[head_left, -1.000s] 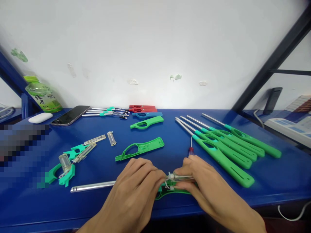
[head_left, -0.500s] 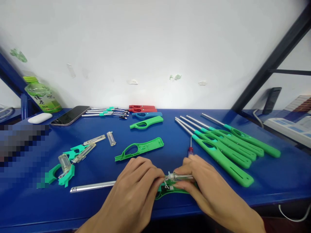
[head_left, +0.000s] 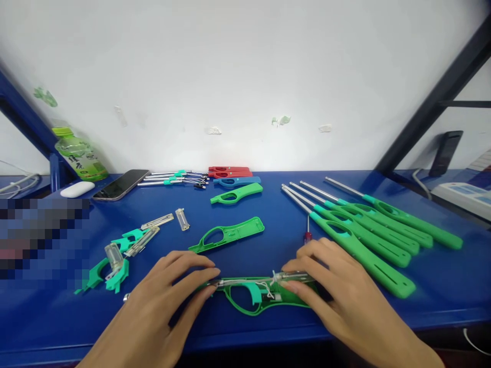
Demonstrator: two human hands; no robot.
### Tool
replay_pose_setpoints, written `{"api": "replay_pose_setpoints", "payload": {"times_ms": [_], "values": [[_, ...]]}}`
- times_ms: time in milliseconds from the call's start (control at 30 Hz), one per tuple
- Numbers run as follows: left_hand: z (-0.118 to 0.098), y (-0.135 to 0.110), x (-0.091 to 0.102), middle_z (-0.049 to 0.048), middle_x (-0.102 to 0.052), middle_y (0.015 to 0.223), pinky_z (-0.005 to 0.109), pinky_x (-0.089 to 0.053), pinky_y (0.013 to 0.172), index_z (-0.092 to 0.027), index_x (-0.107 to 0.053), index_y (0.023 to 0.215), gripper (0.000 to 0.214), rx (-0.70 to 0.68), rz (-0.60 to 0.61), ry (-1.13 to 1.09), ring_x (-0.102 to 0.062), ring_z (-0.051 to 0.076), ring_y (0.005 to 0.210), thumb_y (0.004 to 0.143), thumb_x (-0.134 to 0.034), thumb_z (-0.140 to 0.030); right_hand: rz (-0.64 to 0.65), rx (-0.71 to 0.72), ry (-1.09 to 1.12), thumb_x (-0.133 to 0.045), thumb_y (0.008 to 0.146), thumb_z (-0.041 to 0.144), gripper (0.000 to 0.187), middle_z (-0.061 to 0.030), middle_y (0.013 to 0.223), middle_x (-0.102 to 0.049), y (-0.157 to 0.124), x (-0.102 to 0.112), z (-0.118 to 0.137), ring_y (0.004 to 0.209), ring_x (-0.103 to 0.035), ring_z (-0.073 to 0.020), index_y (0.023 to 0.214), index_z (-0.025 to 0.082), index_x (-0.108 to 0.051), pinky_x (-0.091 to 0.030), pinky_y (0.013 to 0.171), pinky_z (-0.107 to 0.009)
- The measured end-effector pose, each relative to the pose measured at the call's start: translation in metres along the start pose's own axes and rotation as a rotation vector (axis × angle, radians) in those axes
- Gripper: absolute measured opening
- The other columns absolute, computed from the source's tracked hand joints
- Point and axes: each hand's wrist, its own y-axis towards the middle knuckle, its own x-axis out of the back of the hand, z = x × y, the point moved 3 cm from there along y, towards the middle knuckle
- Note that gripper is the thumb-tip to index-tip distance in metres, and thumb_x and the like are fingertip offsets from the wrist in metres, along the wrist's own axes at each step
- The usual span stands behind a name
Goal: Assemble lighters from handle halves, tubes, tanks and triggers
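Note:
A green lighter half-shell (head_left: 264, 308) lies open side up near the table's front edge, with a teal trigger (head_left: 253, 292) and white wire (head_left: 270, 290) inside. My left hand (head_left: 169, 296) pinches the lighter's metal tube where it meets the shell's neck; the tube's tip (head_left: 126, 297) shows left of the hand. Between the thumb and fingers of my right hand (head_left: 330, 291) is a clear fuel tank (head_left: 293, 276), held over the shell's handle part. A thin gas hose (head_left: 245, 281) runs from the tank toward the tube. Behind lies an empty green half-shell (head_left: 243, 232).
Several assembled green lighters (head_left: 360, 250) lie at right, beside a red-handled screwdriver (head_left: 308, 236). Clear tanks (head_left: 182, 219) and teal triggers (head_left: 117, 276) are at left. Metal tubes (head_left: 164, 180), coloured shells (head_left: 230, 172), a phone (head_left: 121, 185) and a bottle (head_left: 80, 156) stand farther back.
My left hand has moved left along the lighter, uncovering the trigger, the wire and the hose. My right hand still holds the tank. The view has shifted slightly.

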Motion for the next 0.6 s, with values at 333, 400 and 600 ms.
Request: {"api": "replay_pose_setpoints", "payload": {"times_ms": [333,400,600], "values": [[0.001,-0.006,-0.004,0.0009,-0.075,0.117,0.021,-0.065,0.088,-0.033,-0.075,0.129,0.028,-0.028,0.05,-0.036,-0.077,0.015,0.099,0.114,-0.052,-0.026,-0.002,0.019,-0.001,-0.058,0.113,0.035,0.011,-0.0009,0.105,-0.071,0.0,0.002,0.001,0.093,-0.068,-0.0221,0.112,0.03,-0.068,-0.049,0.087,-0.041],[0.001,-0.007,-0.004,0.0021,-0.075,0.119,0.022,-0.065,0.089,-0.033,-0.073,0.134,0.032,-0.026,0.075,-0.042,-0.077,0.016,0.101,0.112,-0.052,-0.022,-0.004,0.018,-0.004,-0.058,0.113,0.035,0.012,-0.0006,0.104,-0.071,0.0,0.002,0.001,0.092,-0.068,-0.0218,0.112,0.03,-0.069,-0.049,0.086,-0.041],[0.005,-0.013,-0.006,0.0038,-0.073,0.127,0.025,-0.066,0.091,-0.035,-0.071,0.139,0.035,0.02,0.175,-0.072,-0.077,0.018,0.105,0.112,-0.052,-0.022,0.032,-0.007,0.011,-0.057,0.113,0.036,0.013,-0.0008,0.105,-0.07,0.001,-0.001,0.0,0.093,-0.067,-0.0218,0.112,0.03,-0.069,-0.05,0.088,-0.042]]}}
